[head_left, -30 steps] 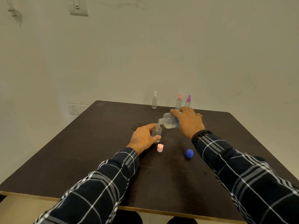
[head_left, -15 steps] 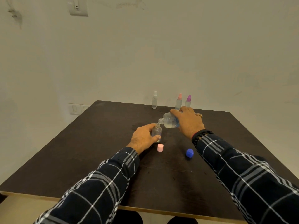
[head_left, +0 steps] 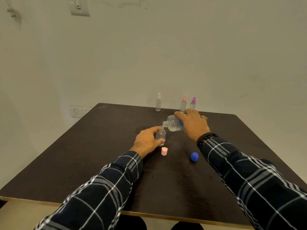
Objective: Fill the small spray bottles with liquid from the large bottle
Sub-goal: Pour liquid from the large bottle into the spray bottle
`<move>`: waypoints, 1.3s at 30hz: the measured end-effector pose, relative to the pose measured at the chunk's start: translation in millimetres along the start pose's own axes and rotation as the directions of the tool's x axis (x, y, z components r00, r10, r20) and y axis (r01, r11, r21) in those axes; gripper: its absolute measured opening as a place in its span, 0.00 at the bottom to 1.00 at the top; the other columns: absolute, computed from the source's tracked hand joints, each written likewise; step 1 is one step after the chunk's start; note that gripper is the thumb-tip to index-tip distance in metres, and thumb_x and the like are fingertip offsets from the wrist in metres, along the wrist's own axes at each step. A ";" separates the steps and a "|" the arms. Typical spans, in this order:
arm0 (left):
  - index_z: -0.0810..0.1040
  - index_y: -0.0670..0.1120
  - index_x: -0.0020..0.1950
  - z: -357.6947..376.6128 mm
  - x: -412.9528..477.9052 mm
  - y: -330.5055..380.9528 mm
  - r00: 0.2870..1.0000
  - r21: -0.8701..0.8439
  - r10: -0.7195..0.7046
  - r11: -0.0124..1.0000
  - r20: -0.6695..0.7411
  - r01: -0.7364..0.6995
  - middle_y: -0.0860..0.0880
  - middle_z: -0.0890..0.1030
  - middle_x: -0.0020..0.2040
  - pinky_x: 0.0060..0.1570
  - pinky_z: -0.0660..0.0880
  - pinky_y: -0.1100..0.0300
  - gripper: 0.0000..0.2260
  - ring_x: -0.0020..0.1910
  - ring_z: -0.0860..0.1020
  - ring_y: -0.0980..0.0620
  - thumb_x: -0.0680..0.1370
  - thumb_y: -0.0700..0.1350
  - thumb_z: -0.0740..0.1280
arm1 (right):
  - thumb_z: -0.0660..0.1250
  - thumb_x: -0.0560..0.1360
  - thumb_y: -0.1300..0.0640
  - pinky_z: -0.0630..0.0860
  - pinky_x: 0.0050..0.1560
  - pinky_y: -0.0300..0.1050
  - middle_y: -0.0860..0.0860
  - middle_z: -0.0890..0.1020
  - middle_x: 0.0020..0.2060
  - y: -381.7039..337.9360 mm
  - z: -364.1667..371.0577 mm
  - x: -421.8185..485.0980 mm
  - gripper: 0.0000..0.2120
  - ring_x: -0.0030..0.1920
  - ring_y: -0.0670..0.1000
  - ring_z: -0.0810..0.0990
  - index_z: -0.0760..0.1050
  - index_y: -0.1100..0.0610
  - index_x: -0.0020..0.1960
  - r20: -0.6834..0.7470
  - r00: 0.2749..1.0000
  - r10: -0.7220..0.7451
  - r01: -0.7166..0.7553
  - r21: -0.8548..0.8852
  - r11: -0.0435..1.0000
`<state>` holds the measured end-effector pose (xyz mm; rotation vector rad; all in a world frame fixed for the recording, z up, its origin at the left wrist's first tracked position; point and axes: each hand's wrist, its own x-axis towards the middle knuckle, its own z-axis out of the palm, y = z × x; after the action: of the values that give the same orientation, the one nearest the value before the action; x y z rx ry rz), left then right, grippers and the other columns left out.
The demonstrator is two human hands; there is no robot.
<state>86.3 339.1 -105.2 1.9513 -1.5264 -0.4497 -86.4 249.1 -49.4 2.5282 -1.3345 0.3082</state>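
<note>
Clear plastic is in both my hands. My right hand (head_left: 193, 125) is wrapped over the body of the large bottle (head_left: 174, 124), and my left hand (head_left: 147, 141) curls round the small bottle (head_left: 160, 134), steadying it where it stands on the dark table (head_left: 99, 155), a little beyond the middle. The hands are near each other but not touching. I judge this to be the middle of a pour. The large bottle lies almost level, its long axis running right to left, with its open neck pointing left and tipped slightly down, right at the open mouth of the small bottle. The small bottle is upright, its long axis vertical. I cannot tell how high the liquid stands inside it, nor make out the stream itself. Some liquid pools along the low side of the large bottle. Just near of the small bottle sits a pink cap (head_left: 164, 151), which I take to be its top, and to the right of that a blue cap (head_left: 194, 156), probably off the large bottle. At the far edge stand a white-topped spray bottle (head_left: 158, 102), a pink-topped spray bottle (head_left: 183, 104) and a purple-topped spray bottle (head_left: 193, 103), all with tops on. Whether they are filled I cannot tell, so this bottle needs finishing and capping, and those three may remain.
</note>
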 end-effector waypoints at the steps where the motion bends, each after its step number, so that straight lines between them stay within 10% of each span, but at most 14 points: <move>1: 0.66 0.55 0.76 -0.1 0.1 0.2 1.000 -0.001 -0.001 1.000 0.001 0.001 0.50 0.77 0.68 0.67 0.72 0.51 0.29 0.66 0.75 0.50 0.77 0.53 0.72 | 0.72 0.76 0.54 0.72 0.65 0.67 0.55 0.70 0.65 -0.1 0.0 -0.1 0.31 0.68 0.59 0.69 0.62 0.43 0.74 -0.001 1.000 0.000 0.000 -0.001 1.000; 39: 0.65 0.54 0.77 -0.3 -0.7 0.0 1.000 0.009 -0.002 1.000 -0.004 0.002 0.49 0.76 0.70 0.67 0.71 0.52 0.29 0.68 0.74 0.49 0.78 0.53 0.71 | 0.71 0.77 0.55 0.72 0.64 0.67 0.55 0.70 0.66 -1.1 0.4 -0.1 0.30 0.68 0.59 0.69 0.62 0.43 0.74 -0.012 1.000 0.007 -0.007 -0.018 1.000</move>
<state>86.2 339.8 -105.1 1.9593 -1.5265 -0.4399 -85.5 249.6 -50.0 2.5038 -1.3363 0.3108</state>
